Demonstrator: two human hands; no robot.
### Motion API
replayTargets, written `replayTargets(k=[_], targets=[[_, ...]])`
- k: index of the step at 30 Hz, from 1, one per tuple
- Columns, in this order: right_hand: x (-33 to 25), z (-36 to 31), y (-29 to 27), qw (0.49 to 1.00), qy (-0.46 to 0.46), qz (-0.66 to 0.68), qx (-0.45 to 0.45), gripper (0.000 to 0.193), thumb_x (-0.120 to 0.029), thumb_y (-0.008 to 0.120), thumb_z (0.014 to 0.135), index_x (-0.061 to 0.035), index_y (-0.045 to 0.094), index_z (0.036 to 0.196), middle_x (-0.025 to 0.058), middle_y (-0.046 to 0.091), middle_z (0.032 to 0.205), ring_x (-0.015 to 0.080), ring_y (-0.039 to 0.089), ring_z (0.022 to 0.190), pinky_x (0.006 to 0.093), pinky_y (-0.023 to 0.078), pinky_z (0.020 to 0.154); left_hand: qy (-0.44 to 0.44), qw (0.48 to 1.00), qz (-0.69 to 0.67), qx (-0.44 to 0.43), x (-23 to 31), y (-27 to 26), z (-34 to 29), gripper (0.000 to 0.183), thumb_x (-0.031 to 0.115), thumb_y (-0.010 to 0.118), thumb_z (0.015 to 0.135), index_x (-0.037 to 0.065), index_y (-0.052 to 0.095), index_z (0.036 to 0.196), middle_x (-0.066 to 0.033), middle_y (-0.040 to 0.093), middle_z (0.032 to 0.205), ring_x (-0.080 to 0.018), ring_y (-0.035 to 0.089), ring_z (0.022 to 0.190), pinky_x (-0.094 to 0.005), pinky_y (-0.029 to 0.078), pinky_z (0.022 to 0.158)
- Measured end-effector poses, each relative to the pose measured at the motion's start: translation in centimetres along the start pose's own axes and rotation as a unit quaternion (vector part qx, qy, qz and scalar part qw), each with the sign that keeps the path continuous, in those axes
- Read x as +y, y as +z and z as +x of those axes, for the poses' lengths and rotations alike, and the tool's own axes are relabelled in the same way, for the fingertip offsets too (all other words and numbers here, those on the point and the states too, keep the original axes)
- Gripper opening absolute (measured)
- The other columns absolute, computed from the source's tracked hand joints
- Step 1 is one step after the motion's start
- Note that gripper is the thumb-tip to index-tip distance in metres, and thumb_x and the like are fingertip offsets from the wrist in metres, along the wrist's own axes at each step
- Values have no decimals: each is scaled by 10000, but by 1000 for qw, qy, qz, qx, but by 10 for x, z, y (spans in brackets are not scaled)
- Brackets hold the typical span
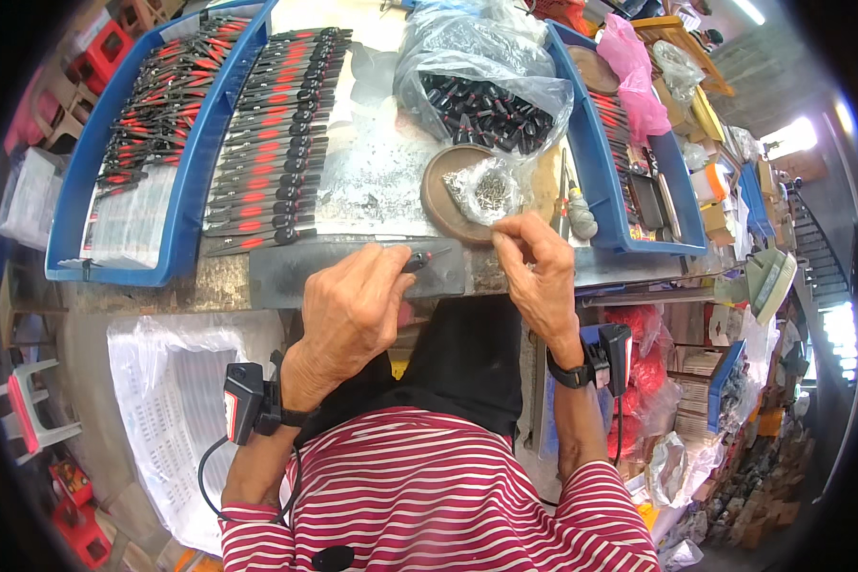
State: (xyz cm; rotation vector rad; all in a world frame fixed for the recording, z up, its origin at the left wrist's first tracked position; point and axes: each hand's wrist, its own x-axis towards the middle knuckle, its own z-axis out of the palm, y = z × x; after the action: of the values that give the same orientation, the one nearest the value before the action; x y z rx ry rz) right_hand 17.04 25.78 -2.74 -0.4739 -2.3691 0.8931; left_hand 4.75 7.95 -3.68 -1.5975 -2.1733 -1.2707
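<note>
My left hand is closed in a pinch on a small black plastic part with a thin pin sticking out to the right. It is over the dark grey strip at the bench's near edge. My right hand has thumb and index finger pressed together near the rim of a round brown dish; anything between those fingers is too small to make out. Small metal pieces lie in clear plastic in the dish. Behind it, a clear plastic bag holds many black parts.
A long row of black-and-red handled tools lies left of centre. Beyond it stands a blue tray of similar tools. Another blue tray is at the right, beside a small grey-green bottle. A white plastic-lined container stands below the bench.
</note>
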Motion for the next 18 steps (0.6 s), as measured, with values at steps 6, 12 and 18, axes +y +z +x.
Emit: replayTargets(k=[6, 12, 18], targets=[[20, 21, 3, 994, -47, -91, 31, 46, 2, 592, 813, -2, 612, 854, 98, 562, 740, 185, 546, 613, 290, 420, 544, -49, 997, -64, 8, 2, 3, 2, 199, -15, 651, 744, -5, 583, 930, -137, 591, 767, -302, 606, 662, -349, 464, 567], [34, 33, 5, 984, -98, -148, 3, 40, -16, 615, 798, -18, 617, 838, 126, 577, 754, 285, 578, 665, 356, 450, 603, -177, 969, -172, -19, 14, 2, -1, 179, -9, 643, 771, -21, 568, 933, -167, 621, 748, -292, 640, 628, -342, 476, 560], [37, 42, 11, 953, -91, -274, -88, 24, -48, 600, 802, -37, 580, 799, 142, 563, 770, 339, 578, 709, 409, 438, 615, -260, 932, -248, -42, 23, -2, -1, 158, 2, 631, 793, -34, 568, 933, -171, 654, 774, -238, 675, 685, -310, 500, 601]])
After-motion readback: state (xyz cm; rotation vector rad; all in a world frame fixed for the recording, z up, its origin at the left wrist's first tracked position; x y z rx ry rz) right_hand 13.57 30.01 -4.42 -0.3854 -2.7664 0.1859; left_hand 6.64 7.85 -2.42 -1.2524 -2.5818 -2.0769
